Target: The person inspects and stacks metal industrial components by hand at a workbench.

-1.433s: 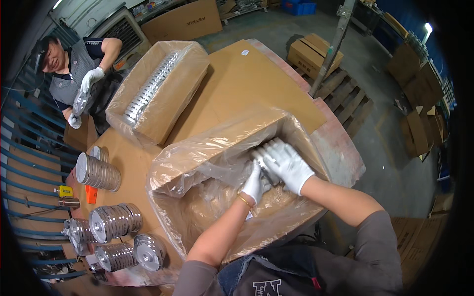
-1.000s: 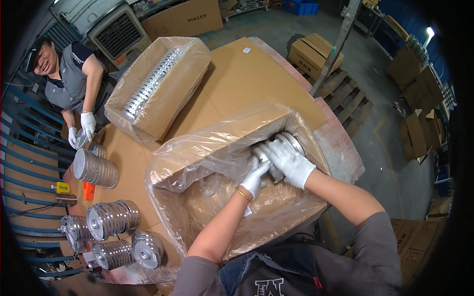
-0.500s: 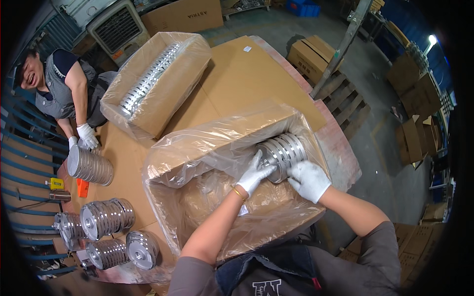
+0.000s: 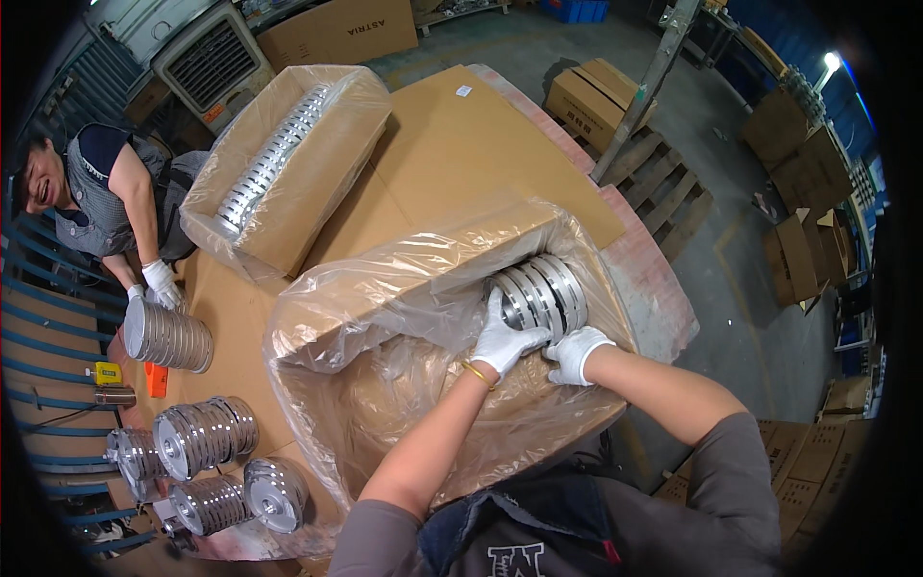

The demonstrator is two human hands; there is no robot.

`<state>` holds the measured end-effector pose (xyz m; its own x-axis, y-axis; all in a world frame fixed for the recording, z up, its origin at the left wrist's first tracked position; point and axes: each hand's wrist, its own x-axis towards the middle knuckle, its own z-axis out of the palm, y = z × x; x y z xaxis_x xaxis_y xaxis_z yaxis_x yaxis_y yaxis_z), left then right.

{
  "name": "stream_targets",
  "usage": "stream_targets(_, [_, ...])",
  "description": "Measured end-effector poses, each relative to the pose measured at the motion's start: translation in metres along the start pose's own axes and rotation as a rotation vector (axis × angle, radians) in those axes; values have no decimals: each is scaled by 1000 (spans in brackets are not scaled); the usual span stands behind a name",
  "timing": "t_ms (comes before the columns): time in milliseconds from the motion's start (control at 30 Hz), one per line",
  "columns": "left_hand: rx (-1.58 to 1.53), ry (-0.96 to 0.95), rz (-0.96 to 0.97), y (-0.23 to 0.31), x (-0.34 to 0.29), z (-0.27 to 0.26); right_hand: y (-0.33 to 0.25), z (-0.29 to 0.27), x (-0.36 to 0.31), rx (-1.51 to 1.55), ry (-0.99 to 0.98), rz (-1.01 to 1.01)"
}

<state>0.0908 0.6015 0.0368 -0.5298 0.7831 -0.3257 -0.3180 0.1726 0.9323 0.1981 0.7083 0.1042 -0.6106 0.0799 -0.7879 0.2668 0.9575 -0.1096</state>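
Note:
A stack of shiny slotted metal rings (image 4: 543, 288) lies on its side in the right end of an open cardboard box (image 4: 423, 274) lined with clear plastic film (image 4: 375, 385). My left hand (image 4: 505, 346), in a white glove, grips the stack's left end, its fingers reaching up over the end face. White-gloved too, my right hand (image 4: 580, 356) is closed against the near side of the stack, its fingertips partly hidden. Both hands are inside the box, close together.
A second film-lined box (image 4: 332, 183) holds a long row of similar rings. At left, a co-worker's gloved hand (image 4: 162, 284) touches a ring stack (image 4: 171, 335). Several more stacks (image 4: 204, 438) stand near an orange object (image 4: 156, 379) on the cardboard-covered table (image 4: 461, 144).
My right hand has moved down and left along the stack's near side. My left hand has shifted slightly lower on its end. The whole view has slid a little.

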Motion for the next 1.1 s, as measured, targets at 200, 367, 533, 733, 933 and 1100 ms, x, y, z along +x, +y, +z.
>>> stream_targets(200, [-99, -254, 52, -7, -4, -31, -5, 19, 1, 42, 255, 78])
stream_targets(367, [-174, -127, -78, 5, -5, -6, -1, 6, 10, 154, 127, 212])
stream_targets(533, [230, 171, 149, -15, 21, 18, -1, 13, 16, 98, 95, 132])
stream_targets(733, [13, 205, 139, -9, 7, 21, -1, 16, 15, -75, -96, -139])
stream_targets(933, [-78, 275, 146, -14, -7, 22, -14, 11, 4, -26, 173, -46])
stream_targets(1100, [-255, 280, 147, -17, -24, 7, -19, 2, 2, 90, 183, -105])
